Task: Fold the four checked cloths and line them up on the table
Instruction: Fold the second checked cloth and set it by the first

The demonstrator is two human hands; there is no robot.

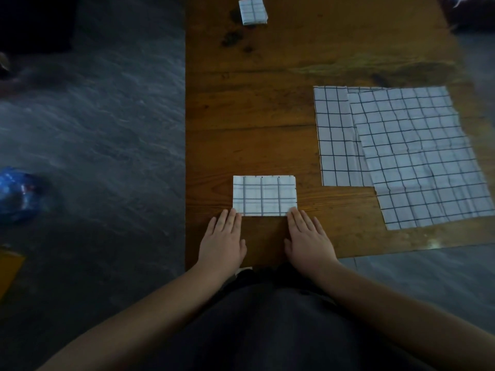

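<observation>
A folded white cloth with a dark check [264, 195] lies as a small rectangle near the front of the wooden table [254, 116]. My left hand [222, 242] rests flat, fingertips touching the cloth's near left corner. My right hand [308, 241] rests flat too, fingertips at the near right corner. Both hands have their fingers extended and hold nothing. A smaller folded checked cloth [253, 10] sits at the far end of the table. Two unfolded checked cloths lie on the right: one spread flat [334, 140], the other [423, 156] overlapping it and skewed.
The table's left edge runs straight away from me, with dark grey floor [107, 129] beyond it. A blue bag [18, 194] lies on the floor at left. Dark stains [233, 40] mark the far tabletop. The skewed cloth reaches the table's right edge.
</observation>
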